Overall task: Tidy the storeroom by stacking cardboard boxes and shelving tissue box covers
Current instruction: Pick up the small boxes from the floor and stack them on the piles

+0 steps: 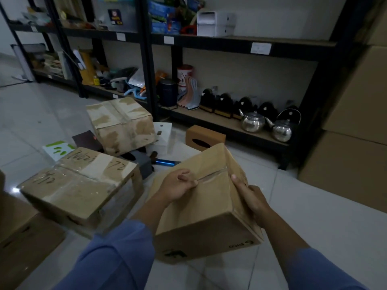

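Note:
I hold a plain brown cardboard box (206,208) tilted above the floor. My left hand (178,185) lies on its top face with fingers curled at the taped seam. My right hand (250,198) grips its right side. A taped box with handwriting (83,189) sits on the floor at the left. A stained box (121,124) rests further back. A brown tissue box cover (204,137) stands on the floor by the shelf, a white cover (162,135) beside the stained box, and a dark grey cover (142,162) in front of it.
Black shelving (247,130) runs along the wall, its low shelf holding two steel kettles (263,124) and dark items. Large cartons (356,122) are stacked at the right. Another carton (23,237) sits at the lower left. A blue-handled tool (165,163) lies on the tiles.

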